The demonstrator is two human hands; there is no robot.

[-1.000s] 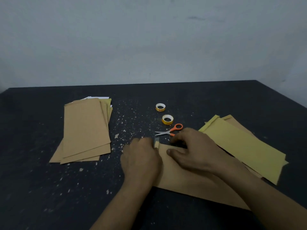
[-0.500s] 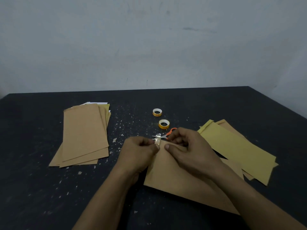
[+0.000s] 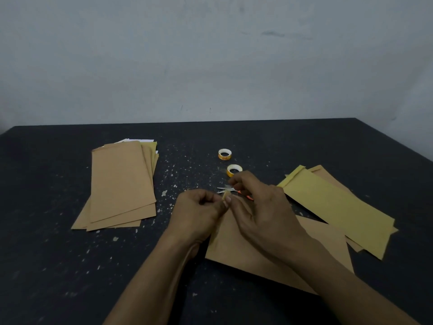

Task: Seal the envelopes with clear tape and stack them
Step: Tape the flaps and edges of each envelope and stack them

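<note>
A brown envelope [image 3: 276, 252] lies in front of me on the dark table, its far corner lifted between my hands. My left hand [image 3: 198, 213] pinches that corner with curled fingers. My right hand [image 3: 260, 209] pinches the same corner from the right, where a small strip of clear tape [image 3: 226, 195] shows between the fingertips. Two tape rolls [image 3: 225, 154] [image 3: 233, 170] stand just beyond my hands. Partly hidden behind my right hand are the orange-handled scissors [image 3: 226, 190].
A stack of brown envelopes [image 3: 119, 184] lies at the left. A pile of yellowish and brown envelopes [image 3: 337, 207] lies at the right. The dark table [image 3: 58, 266] is speckled with pale flecks; a wall stands behind its far edge.
Both hands have raised the envelope's far corner off the table and drawn closer together. The right hand now covers more of the scissors.
</note>
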